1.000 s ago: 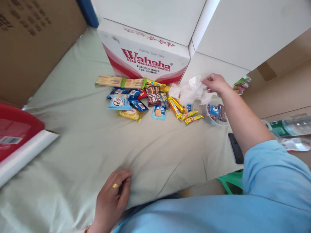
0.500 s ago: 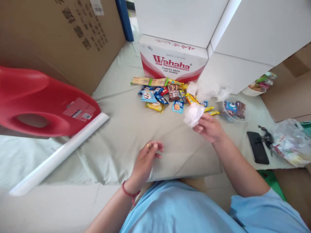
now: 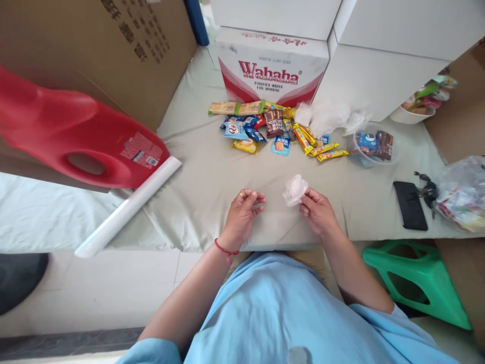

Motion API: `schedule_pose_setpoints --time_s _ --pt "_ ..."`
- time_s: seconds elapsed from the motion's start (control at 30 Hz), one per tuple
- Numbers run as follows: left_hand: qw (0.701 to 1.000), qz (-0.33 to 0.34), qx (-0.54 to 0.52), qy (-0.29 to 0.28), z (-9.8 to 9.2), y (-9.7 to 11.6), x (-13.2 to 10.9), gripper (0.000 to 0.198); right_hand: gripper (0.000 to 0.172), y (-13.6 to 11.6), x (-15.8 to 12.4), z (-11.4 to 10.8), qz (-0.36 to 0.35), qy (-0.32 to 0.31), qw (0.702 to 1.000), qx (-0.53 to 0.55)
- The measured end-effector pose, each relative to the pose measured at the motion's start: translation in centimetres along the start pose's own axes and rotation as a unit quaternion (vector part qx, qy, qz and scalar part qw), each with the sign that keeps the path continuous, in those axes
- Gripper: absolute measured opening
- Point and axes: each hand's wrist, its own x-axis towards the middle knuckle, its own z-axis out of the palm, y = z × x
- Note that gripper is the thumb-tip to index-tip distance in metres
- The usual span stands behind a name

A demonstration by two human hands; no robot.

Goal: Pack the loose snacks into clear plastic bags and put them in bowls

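Observation:
A crumpled, thin white plastic bag is pinched between the thumb and fingers of my right hand, above the cloth-covered table. To its left, my left hand hovers with thumb and index finger close together and the other fingers loosely curled apart; nothing shows in it. Beyond both hands lies a pile of small packaged snacks: blue packets, a brown cocoa packet and yellow sticks. More crumpled white bags rest right of the pile.
A Wahaha box stands behind the snacks. On the left are a red jug and a white roll. A clear tub with packets, a black phone and a filled plastic bag are on the right.
My right hand has drawn the white bag back from the snacks toward me. My left hand is now nearer to it. The view has shifted, showing more of the green stool.

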Motion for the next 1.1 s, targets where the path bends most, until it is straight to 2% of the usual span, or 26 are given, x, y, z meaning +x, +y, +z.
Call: schedule_pose_setpoints --time_s 0.13,0.2,0.27,0.43,0.53,0.67,0.73,0.87,0.93,1.0,1.1 --pt "0.993 -0.072 0.017 -0.096 1.1 -0.5 -0.4 0.051 0.037 -0.1 -0.7 0.5 0.064 -0.074 0.994 0.056" --pt "0.99 -0.064 0.038 -0.121 1.5 -0.9 -0.5 0.046 0.039 0.2 -0.8 0.8 0.074 -0.087 0.992 0.044" --pt "0.993 -0.032 0.048 -0.104 1.5 -1.3 -0.5 0.043 0.039 0.6 -0.7 0.9 0.061 -0.069 0.996 0.021" --pt "0.999 0.012 0.038 0.006 0.3 -1.9 0.1 0.045 0.036 1.4 -0.8 0.7 -0.015 0.044 0.998 -0.036" --pt "0.999 0.013 0.034 0.024 -0.2 -2.2 0.3 0.044 0.031 1.6 -1.2 0.4 -0.032 0.059 0.994 -0.082" --pt "1.0 0.003 0.0 0.006 -0.6 -2.2 0.3 0.044 0.025 1.5 -1.5 -0.5 -0.079 0.083 0.987 -0.11" --pt "0.999 -0.015 -0.021 -0.022 -0.6 -1.8 0.0 0.044 0.024 1.3 -1.4 -1.2 -0.103 0.086 0.984 -0.117" --pt "0.984 -0.085 -0.041 -0.151 -0.3 -1.4 -0.8 0.05 0.021 0.7 -1.4 -1.5 -0.125 0.055 0.98 -0.144" --pt "0.978 -0.093 -0.016 -0.187 0.0 -1.6 -1.0 0.053 0.019 0.5 -1.5 -1.3 -0.136 0.054 0.977 -0.158" --pt "0.981 -0.065 0.026 -0.18 0.1 -1.9 -1.0 0.044 0.015 0.5 -1.6 -1.2 -0.154 0.061 0.973 -0.158" --pt "0.988 0.001 0.079 -0.136 -0.2 -1.9 -0.8 0.03 0.012 0.5 -1.5 -2.0 -0.175 0.045 0.971 -0.157"
